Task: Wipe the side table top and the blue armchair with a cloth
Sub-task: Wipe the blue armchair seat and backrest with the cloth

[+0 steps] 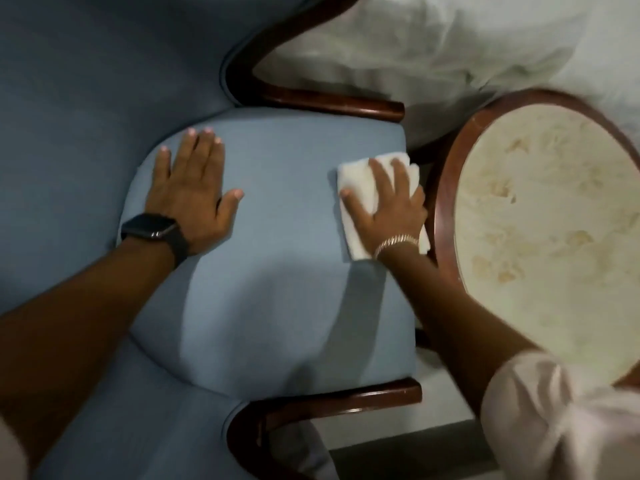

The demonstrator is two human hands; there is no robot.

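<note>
The blue armchair [277,278] fills the left and middle of the head view, with dark wooden arms above and below its seat cushion. My right hand [391,209] presses flat on a folded white cloth [360,192] at the cushion's right edge, fingers spread over it. My left hand [192,188] lies flat and open on the cushion's left part, holding nothing; a black watch sits on that wrist. The round side table [446,188] stands right of the chair, with a pale marbled top inside a dark wooden rim.
White bedding [450,46] lies crumpled at the top right, behind the side table and the upper wooden chair arm [332,102]. The lower wooden arm [346,400] runs near the bottom. A narrow gap separates cushion and table.
</note>
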